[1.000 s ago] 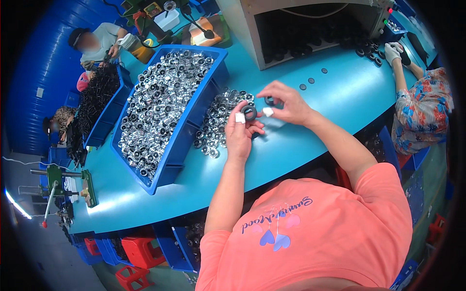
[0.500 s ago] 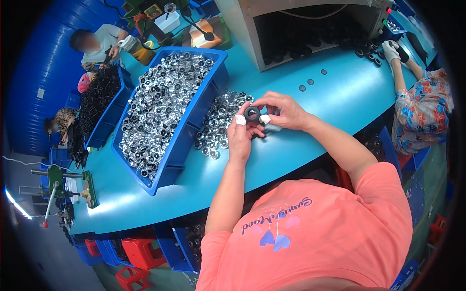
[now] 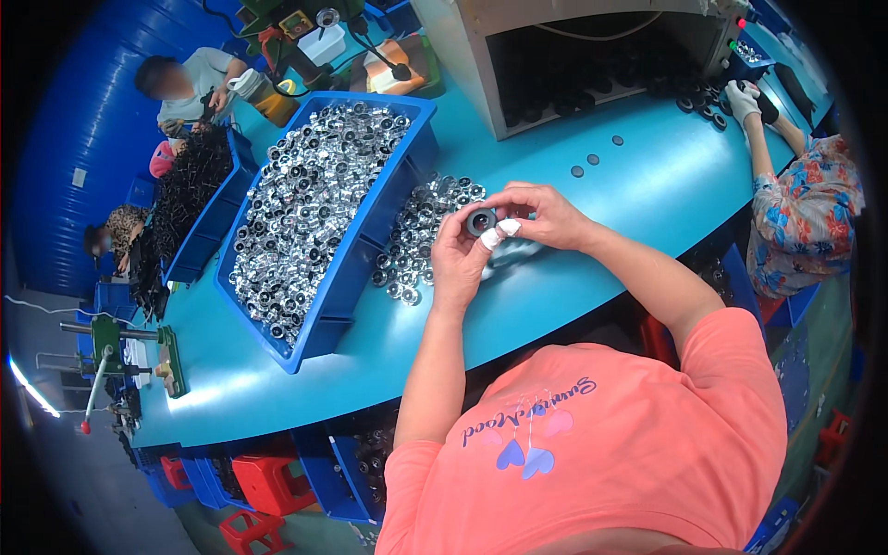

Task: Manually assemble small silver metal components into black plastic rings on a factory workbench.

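Between my two hands is a black ring-shaped part (image 3: pixel 480 221), held over the table. My left hand (image 3: pixel 455 262) closes on its left side, and my right hand (image 3: pixel 541 216) grips it from the right. White wrapping covers both thumb tips, which meet at the ring's near edge. Just left of my hands, a loose pile of shiny clear-and-silver round parts with dark centres (image 3: pixel 404 242) lies on the table. A big blue bin (image 3: pixel 326 319) full of the same parts stands beside the pile.
On the turquoise table (image 3: pixel 546 282) lie a few small black discs (image 3: pixel 577 171). A metal-framed box (image 3: pixel 476 69) with black rings inside stands at the back. At right a gloved co-worker (image 3: pixel 801 203) handles dark parts; other people sit at far left beside a bin of black pieces (image 3: pixel 196 222).
My thumbs have come together at the ring's near edge, and my left fingers have curled around it. The ring has tilted slightly.
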A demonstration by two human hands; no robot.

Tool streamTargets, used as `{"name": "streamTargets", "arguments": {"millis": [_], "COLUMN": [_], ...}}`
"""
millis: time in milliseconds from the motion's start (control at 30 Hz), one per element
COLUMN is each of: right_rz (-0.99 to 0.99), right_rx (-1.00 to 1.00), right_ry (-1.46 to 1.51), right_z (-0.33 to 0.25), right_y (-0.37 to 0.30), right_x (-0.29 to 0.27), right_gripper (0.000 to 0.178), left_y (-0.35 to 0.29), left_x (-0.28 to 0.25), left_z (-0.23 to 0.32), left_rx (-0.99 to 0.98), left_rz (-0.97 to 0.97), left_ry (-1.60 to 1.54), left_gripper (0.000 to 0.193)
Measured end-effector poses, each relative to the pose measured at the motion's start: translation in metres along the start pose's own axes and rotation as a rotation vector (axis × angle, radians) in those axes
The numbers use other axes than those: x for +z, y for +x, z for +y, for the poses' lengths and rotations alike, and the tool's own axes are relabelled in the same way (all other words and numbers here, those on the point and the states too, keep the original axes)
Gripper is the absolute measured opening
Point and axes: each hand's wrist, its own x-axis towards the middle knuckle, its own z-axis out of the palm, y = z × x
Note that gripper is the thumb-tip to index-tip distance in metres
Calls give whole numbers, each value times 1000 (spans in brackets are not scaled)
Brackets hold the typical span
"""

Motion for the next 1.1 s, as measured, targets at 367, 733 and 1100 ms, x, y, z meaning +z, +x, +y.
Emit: {"name": "streamTargets", "arguments": {"millis": [367,733,1100], "right_rz": [-2,-2,119], "right_rx": [98,47,-66], "right_ry": [-477,-690,-515], "right_z": [8,36,25], "right_y": [50,42,39], "right_x": [-18,5,-1], "right_gripper": [30,37,33], "left_y": [1,4,3], "left_x": [-14,-27,-29], "left_z": [10,-5,-8], "left_rx": [-125,-236,-231], "left_rz": [-27,-53,-49], "left_ry": [-458,-750,-744], "left_gripper": [43,58,57]}}
